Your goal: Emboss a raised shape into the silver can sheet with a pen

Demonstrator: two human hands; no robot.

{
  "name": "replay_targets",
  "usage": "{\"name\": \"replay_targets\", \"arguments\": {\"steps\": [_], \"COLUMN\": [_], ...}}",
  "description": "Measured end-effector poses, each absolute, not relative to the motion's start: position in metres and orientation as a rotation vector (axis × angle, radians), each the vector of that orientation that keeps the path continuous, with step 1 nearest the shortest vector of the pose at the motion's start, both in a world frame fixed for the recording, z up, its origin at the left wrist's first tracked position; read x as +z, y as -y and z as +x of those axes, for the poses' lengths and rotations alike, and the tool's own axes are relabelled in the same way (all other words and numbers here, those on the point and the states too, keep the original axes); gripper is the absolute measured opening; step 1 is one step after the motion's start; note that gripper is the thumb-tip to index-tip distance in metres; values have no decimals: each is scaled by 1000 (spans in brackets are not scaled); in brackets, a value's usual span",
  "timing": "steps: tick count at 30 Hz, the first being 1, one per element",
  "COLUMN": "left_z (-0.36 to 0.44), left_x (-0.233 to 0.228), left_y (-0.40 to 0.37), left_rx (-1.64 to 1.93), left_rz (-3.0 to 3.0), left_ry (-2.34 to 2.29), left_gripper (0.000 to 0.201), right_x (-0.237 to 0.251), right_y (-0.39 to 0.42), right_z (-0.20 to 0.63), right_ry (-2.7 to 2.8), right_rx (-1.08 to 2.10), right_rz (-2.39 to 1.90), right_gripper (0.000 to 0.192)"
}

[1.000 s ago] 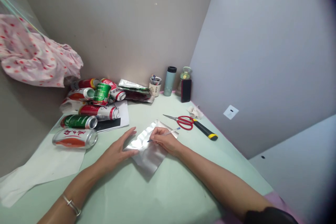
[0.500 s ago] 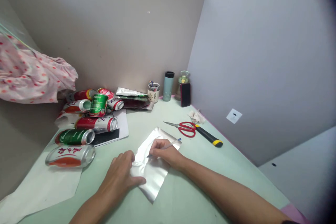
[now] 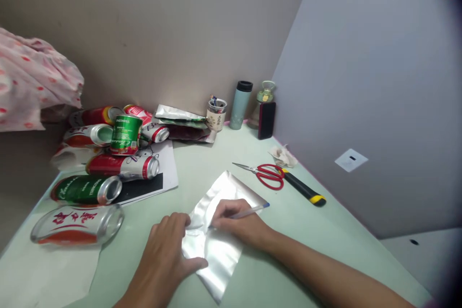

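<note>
While a shiny, crinkled silver metal sheet (image 3: pixel 216 231) lies flat on the pale green table (image 3: pixel 325 250), the left hand (image 3: pixel 164 255) presses it down with spread fingers and the right hand (image 3: pixel 241 226) pinches a slim blue-tipped pen (image 3: pixel 249 211) against it; red-handled scissors (image 3: pixel 265 174) lie nearby.

The metal sheet (image 3: pixel 216 245) is thin and silvery, glossy with soft creases (it mirrors the light unevenly). The cans (image 3: pixel 108 154) are shiny printed metal. The scissors (image 3: pixel 265 174) pair bright steel blades with glossy red plastic handles. The worktop (image 3: pixel 202 163) looks matt and smooth, the pink cloth (image 3: pixel 32 82) soft.
</note>
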State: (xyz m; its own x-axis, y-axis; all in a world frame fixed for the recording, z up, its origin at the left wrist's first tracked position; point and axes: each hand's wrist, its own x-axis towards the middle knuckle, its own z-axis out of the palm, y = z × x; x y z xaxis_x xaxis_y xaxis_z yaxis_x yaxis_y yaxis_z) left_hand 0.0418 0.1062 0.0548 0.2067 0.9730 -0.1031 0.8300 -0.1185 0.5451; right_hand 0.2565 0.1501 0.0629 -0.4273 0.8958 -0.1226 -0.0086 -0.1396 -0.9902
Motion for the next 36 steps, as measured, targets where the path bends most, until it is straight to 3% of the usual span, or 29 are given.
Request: {"name": "replay_targets", "arguments": {"steps": [5,12,23,36], "left_z": [36,32,34,37], "left_x": [40,27,31,34], "left_y": [-106,-108,-110,-104], "left_rx": [433,436,399,403], "left_rz": [2007,1963,1929,2093], "left_ry": [-1624,-1621,-1629,-1649], "left_gripper": [52,60,61,55], "right_x": [69,62,60,62], "right_y": [-145,-140,-138,-135], "right_z": [257,258,258,252], "right_ry": [1550,1941,1970,2165], "right_rx": [1679,1245,1242,942], "right_rz": [-1072,-1052,-1100,-946], "right_gripper": [4,13,13,12]}}
